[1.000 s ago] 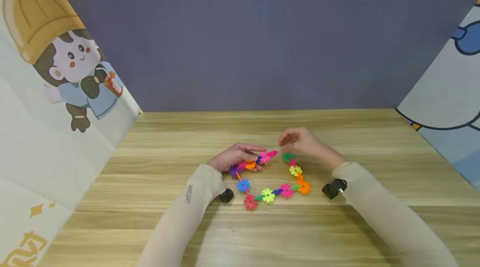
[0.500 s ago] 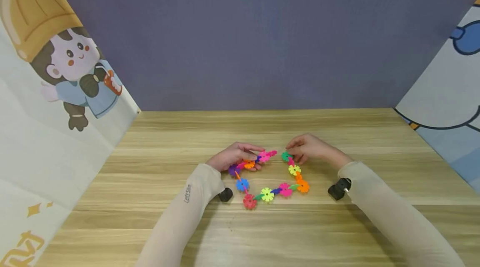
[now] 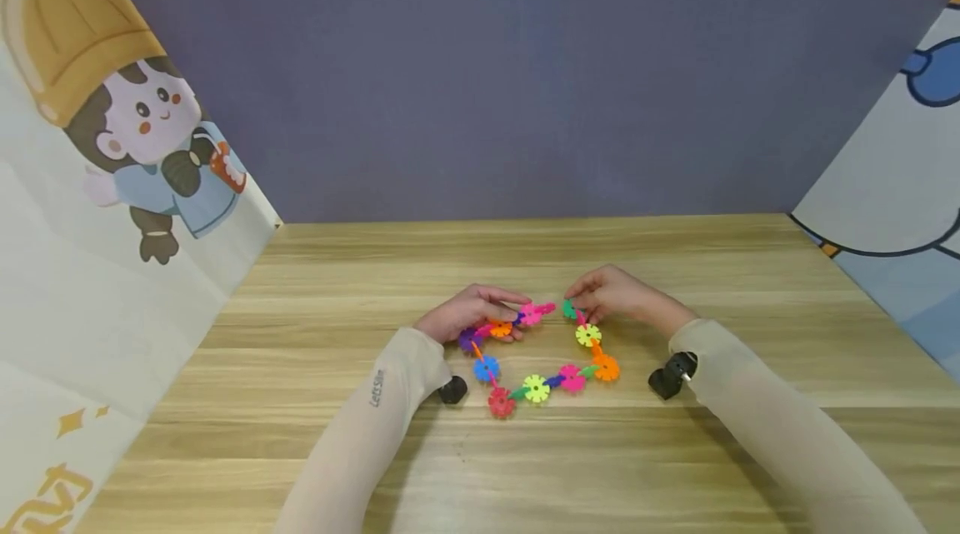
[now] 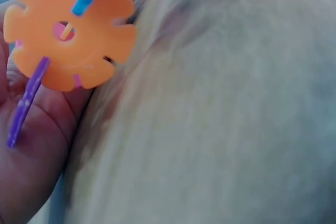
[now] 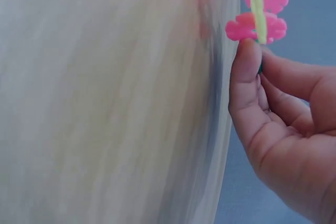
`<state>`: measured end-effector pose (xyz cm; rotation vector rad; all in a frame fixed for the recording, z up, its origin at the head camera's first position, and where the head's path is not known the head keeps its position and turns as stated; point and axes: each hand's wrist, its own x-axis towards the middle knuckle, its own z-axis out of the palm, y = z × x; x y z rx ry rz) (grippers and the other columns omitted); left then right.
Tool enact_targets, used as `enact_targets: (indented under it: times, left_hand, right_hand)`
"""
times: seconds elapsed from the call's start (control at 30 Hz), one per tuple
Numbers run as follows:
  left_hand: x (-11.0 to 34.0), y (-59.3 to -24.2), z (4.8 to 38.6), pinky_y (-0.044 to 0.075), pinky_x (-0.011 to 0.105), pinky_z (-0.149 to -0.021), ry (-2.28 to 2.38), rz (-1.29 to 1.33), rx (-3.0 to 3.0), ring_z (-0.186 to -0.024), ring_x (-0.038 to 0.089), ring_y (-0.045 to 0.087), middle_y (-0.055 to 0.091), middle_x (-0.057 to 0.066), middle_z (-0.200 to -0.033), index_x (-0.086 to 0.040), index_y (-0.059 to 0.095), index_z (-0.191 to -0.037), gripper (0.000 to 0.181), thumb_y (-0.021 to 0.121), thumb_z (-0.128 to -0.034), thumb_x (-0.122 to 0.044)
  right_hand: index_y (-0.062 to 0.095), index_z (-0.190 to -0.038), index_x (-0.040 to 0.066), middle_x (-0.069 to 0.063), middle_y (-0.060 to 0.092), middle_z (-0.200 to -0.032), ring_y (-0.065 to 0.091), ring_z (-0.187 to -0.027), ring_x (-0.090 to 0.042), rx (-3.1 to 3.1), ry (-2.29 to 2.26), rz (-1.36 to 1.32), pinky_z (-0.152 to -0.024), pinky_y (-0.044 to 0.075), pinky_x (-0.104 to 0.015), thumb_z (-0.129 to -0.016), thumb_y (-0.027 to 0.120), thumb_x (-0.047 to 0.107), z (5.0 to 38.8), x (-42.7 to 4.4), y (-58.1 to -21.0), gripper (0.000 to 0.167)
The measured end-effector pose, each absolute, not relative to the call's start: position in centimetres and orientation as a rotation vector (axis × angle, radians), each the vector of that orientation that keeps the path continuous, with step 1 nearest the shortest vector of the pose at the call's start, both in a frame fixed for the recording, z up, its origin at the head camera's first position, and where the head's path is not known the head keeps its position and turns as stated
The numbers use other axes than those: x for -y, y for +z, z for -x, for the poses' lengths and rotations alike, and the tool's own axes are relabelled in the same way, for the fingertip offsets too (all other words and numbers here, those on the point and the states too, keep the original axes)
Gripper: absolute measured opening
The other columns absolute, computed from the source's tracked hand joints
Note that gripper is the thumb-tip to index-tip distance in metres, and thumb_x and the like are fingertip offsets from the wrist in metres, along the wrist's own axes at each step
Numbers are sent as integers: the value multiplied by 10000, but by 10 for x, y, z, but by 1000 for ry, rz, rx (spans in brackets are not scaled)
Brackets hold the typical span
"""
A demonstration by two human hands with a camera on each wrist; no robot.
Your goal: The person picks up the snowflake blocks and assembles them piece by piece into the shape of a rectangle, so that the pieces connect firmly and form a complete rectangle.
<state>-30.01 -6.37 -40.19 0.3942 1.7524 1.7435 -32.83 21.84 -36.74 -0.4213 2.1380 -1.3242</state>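
Note:
A chain of colourful notched plastic discs [image 3: 536, 389], slotted into one another, forms a nearly closed ring on the table. Around the far left part of it, my left hand [image 3: 468, 311] holds the chain near a pink disc [image 3: 530, 315]. In the left wrist view, an orange disc [image 4: 68, 40] hides most of the fingers. My right hand [image 3: 617, 294] pinches the green disc [image 3: 569, 310] at the other end, mostly hidden by the fingertips in the right wrist view, below a pink disc [image 5: 256, 28]. A small gap separates the two ends.
The wood-grain table [image 3: 300, 451] meets a dark grey-blue panel [image 3: 525, 84] at the back. Cartoon-printed walls [image 3: 45, 209] flank both sides. Black wrist cameras [image 3: 672, 376] sit beneath both wrists, close to the tabletop.
My right hand came down to the green disc and pinched it, then shifted it slightly left toward the pink end. The left hand has stayed almost still.

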Motion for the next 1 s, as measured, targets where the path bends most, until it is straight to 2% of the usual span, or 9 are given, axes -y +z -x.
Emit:
enact_targets:
  times: [0.13, 0.33, 0.6, 0.83, 1.0]
  left_hand:
    - [61, -403, 300, 566, 334, -890, 1734, -381, -1763, -895, 223, 729, 700, 190, -1152, -21, 564, -1394, 428, 595, -969, -61]
    - [58, -404, 300, 599, 320, -789, 1767, -313, -1717, -884, 238, 729, 699, 205, -1143, -10, 586, -1369, 407, 595, -963, -41]
    - [58, -401, 299, 601, 281, -746, 1771, -314, -1700, -861, 208, 729, 692, 246, -1119, 8, 547, -1398, 412, 568, -991, -48]
    - [59, -403, 299, 601, 279, -754, 1781, -327, -1684, -849, 190, 730, 691, 262, -1096, 29, 526, -1406, 402, 548, -1009, -34]
    - [62, -402, 300, 591, 301, -813, 1767, -357, -1708, -880, 195, 730, 682, 259, -1124, 25, 515, -1416, 409, 545, -1012, -36]
  right_hand:
    - [546, -1239, -206, -70, 695, -879, 639, -687, -151, -2142, -1357, 422, -642, 588, -290, -963, 579, -20, 328, -216, -367, 334]
    - [539, -1242, -211, -73, 690, -864, 637, -676, -147, -2129, -1384, 431, -634, 584, -283, -968, 568, -24, 327, -211, -366, 333]
    - [573, -1204, -203, -68, 685, -836, 635, -651, -148, -2177, -1392, 406, -627, 591, -294, -948, 593, -39, 325, -204, -366, 305]
    - [595, -1158, -209, -73, 669, -799, 633, -622, -155, -2228, -1393, 382, -610, 598, -312, -925, 617, -62, 320, -199, -367, 276]
    - [595, -1171, -203, -131, 686, -876, 654, -643, -170, -2257, -1396, 339, -654, 612, -350, -934, 627, -46, 318, -195, -365, 286]
